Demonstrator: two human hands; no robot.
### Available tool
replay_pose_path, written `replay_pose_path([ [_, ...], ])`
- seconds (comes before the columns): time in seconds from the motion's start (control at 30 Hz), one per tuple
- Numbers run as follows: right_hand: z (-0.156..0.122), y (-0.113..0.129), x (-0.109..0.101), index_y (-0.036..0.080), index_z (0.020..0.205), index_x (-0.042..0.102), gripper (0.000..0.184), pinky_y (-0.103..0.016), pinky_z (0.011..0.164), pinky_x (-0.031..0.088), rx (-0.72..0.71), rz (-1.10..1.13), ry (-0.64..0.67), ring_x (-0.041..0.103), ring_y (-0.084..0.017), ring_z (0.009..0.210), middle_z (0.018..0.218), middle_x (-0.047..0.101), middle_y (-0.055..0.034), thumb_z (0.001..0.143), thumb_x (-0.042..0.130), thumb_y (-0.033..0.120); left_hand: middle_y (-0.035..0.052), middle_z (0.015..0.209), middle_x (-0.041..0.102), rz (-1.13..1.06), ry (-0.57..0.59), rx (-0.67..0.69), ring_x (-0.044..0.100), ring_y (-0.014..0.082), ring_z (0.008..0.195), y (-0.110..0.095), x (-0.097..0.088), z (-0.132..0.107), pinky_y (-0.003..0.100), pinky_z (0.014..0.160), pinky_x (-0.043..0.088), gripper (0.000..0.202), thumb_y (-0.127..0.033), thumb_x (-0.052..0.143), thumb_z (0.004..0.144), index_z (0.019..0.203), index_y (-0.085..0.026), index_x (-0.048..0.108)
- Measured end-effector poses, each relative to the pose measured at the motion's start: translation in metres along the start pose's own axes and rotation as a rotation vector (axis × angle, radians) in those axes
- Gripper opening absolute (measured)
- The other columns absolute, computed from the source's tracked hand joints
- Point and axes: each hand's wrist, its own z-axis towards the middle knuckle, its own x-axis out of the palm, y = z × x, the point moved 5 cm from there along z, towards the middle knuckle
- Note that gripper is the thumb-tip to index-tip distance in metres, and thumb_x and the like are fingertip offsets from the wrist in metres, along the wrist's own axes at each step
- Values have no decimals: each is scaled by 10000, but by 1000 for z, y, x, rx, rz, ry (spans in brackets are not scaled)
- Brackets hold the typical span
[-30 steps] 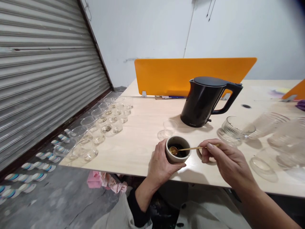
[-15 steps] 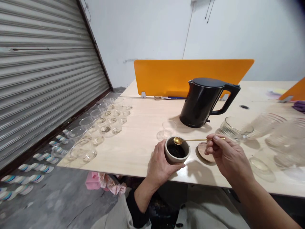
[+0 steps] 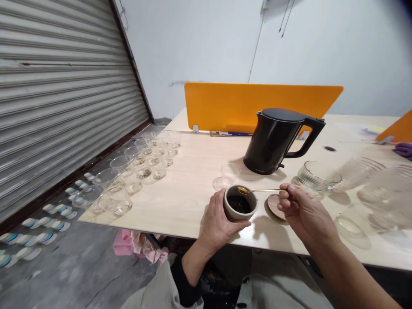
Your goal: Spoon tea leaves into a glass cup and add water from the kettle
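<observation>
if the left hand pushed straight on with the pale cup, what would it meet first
Probably the clear cup just beyond the pale cup in the left hand, though depth is hard to judge.

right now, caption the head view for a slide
Left hand grips a cup of dark contents; right hand holds a gold spoon at its rim.

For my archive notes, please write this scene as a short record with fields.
Left hand: curled around pale cup
Right hand: holds golden spoon by its handle
Spoon head: over the cup opening
Cup contents: dark material
Beside cup: wooden disc, near right hand
Behind: black kettle, orange panel
Table, left side: clear cups, several with bits inside
</observation>
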Motion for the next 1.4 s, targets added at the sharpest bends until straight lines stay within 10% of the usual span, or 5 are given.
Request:
replay_pose_path([
  [0.77,5,7,13,139,893,675,155,-111,490,534,174,271,-61,499,-19,515,684,515,76,780,781,135,98,1364,608,3,3,8,576,333,1293,2,1,1,526,1105,472,945,-430,971,625,1404,-272,461],
  [1.4,57,6,49,196,921,732,249,-283,613,592,-407,-428,40,643,-128,588,738,658,14,886,724,442,91,1400,598,7,13,-28,562,326,1321,1,1,0,517,1124,461,971,-339,965,612,1427,-275,441],
])
